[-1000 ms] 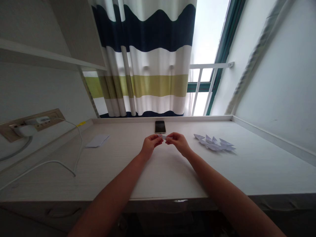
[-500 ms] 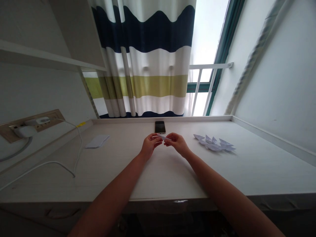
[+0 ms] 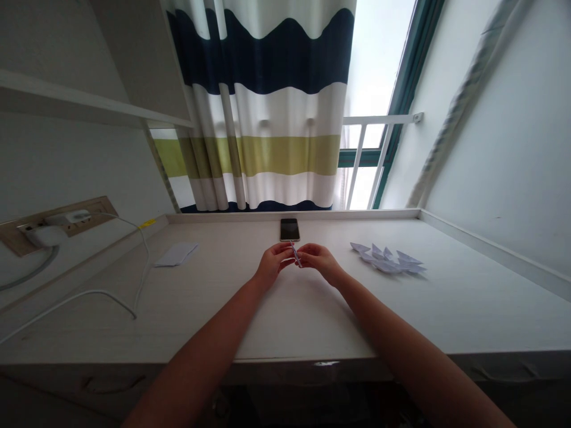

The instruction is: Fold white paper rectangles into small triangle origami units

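Note:
My left hand [image 3: 271,264] and my right hand [image 3: 319,260] meet just above the middle of the white desk [image 3: 285,309], fingers pinched together. Between them they hold a small folded piece of white paper [image 3: 295,252], now standing on edge. A pile of several folded white paper shapes [image 3: 387,260] lies on the desk to the right of my right hand. A dark phone [image 3: 289,229] lies flat just beyond my hands.
A stack of white paper sheets [image 3: 176,254] lies at the left of the desk. A white cable [image 3: 111,294] runs from a wall socket [image 3: 53,226] across the left side. A striped curtain [image 3: 267,107] and window railing [image 3: 370,154] stand behind.
The hands have drawn closer together, and the small paper has turned from lying flat between the fingertips to standing on edge.

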{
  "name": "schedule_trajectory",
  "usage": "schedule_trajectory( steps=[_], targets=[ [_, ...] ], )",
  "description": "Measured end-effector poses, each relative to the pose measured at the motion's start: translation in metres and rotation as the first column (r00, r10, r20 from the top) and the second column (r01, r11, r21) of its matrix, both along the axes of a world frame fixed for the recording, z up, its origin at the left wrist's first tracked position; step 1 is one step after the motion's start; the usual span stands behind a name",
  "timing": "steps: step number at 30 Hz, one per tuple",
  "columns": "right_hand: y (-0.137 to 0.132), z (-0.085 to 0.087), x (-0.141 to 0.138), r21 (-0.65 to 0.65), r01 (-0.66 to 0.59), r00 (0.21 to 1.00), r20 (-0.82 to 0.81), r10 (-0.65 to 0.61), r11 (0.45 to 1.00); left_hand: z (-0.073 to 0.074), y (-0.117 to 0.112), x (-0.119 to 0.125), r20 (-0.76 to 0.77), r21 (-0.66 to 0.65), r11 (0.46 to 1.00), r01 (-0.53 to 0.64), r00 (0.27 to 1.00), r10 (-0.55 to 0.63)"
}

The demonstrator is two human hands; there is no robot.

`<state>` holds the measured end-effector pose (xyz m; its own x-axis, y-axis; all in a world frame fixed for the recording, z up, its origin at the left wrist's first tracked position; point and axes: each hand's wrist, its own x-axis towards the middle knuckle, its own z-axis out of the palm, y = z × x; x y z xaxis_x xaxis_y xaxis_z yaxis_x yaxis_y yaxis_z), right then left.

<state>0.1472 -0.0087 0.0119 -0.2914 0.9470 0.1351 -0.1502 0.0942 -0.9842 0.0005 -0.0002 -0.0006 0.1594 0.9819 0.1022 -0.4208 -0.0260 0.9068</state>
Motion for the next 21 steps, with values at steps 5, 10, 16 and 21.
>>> schedule_trajectory(
  steps=[5,10,16,21],
  targets=[
    [-0.0016,0.0011,0.0003,-0.031,0.006,1.0,0.015,-0.005,0.999,0.003,-0.0027,0.0016,-0.047,-0.021,0.999,0.027,0.999,-0.027],
    [-0.0013,0.001,0.0012,-0.041,0.023,0.999,0.047,-0.021,0.999,0.002,-0.0031,0.0023,-0.084,-0.007,0.999,0.039,0.996,-0.039],
    [0.0007,-0.0011,0.0002,-0.002,0.061,0.994,0.088,-0.061,0.998,-0.0023,0.0,0.0015,-0.116,0.022,0.999,0.027,0.993,-0.024],
    [0.0012,-0.0026,-0.0002,-0.024,0.047,0.996,0.074,-0.045,0.999,0.0011,-0.0029,0.0024,-0.115,0.0,0.999,0.051,0.992,-0.051]
  ],
)
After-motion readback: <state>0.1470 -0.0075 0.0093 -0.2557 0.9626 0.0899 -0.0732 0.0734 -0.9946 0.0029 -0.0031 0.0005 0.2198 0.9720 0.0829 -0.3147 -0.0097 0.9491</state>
